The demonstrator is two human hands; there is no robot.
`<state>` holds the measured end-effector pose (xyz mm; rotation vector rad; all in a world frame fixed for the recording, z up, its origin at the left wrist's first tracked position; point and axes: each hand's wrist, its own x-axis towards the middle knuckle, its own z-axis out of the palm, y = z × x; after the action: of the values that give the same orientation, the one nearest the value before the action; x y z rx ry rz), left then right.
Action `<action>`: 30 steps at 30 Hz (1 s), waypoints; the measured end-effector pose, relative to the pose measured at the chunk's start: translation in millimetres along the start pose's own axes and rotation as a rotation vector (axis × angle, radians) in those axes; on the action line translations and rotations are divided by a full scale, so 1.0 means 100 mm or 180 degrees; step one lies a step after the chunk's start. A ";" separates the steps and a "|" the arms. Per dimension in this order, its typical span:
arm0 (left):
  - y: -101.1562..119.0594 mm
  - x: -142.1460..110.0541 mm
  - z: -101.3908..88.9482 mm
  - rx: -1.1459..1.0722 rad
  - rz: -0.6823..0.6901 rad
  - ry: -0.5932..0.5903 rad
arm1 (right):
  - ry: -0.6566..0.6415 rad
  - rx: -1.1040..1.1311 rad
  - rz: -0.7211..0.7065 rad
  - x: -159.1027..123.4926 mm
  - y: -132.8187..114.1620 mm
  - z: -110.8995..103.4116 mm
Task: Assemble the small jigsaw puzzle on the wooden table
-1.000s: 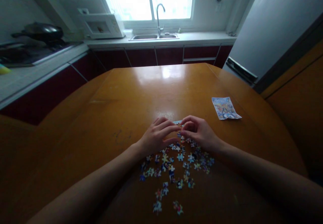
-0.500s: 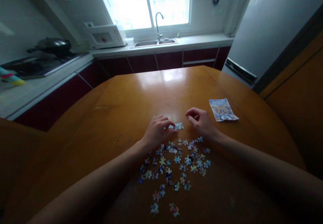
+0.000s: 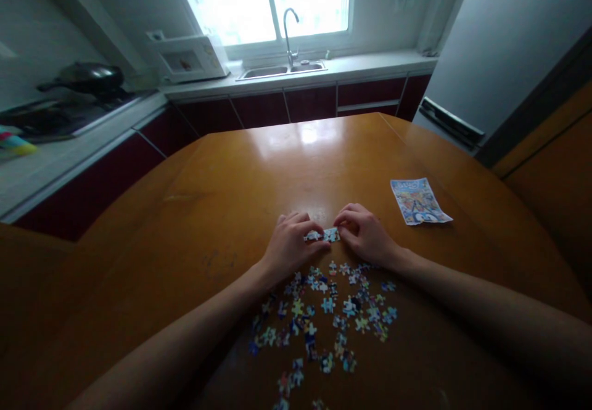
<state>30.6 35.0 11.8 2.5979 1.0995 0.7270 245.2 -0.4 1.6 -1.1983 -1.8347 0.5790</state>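
Observation:
A short strip of joined jigsaw puzzle pieces (image 3: 331,235), pale blue and white, lies flat on the wooden table between my hands. My left hand (image 3: 292,241) rests at its left end, with curled index finger and thumb on either side of the strip, holding it. At the right end, my right hand (image 3: 364,232) has its fingers and thumb closed together on the edge of the strip. Its fingertips partly hide what they grip. Many loose puzzle pieces (image 3: 328,304) are scattered just below both hands, toward me.
A printed picture sheet (image 3: 420,201) lies to the right of my right hand. The wooden table (image 3: 259,176) reaches toward a counter with a sink (image 3: 266,72), a microwave (image 3: 189,58) and a pan (image 3: 90,78) on the stove. A fridge (image 3: 499,46) stands at the right.
My right hand has moved left and down to the right end of the strip, where it was apart before. My left hand stays at the strip. The view has tilted slightly downward.

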 end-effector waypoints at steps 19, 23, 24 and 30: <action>-0.08 -0.14 -0.09 0.0351 0.0855 -0.0061 | -0.0491 -0.0612 -0.0434 -0.06 0.00 -0.03; -0.07 -0.13 -0.09 0.0412 0.0888 -0.0075 | -0.0470 -0.0618 -0.0467 -0.06 0.01 -0.02; -0.07 -0.13 -0.09 0.0420 0.0890 -0.0067 | -0.0470 -0.0611 -0.0473 -0.06 0.01 -0.02; -0.06 -0.11 -0.09 0.0396 0.0908 -0.0041 | -0.0503 -0.0606 -0.0529 -0.07 -0.02 -0.02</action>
<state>15.7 31.1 13.6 2.8984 0.8017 0.7180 247.6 -7.2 1.6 -1.1346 -2.1397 0.4224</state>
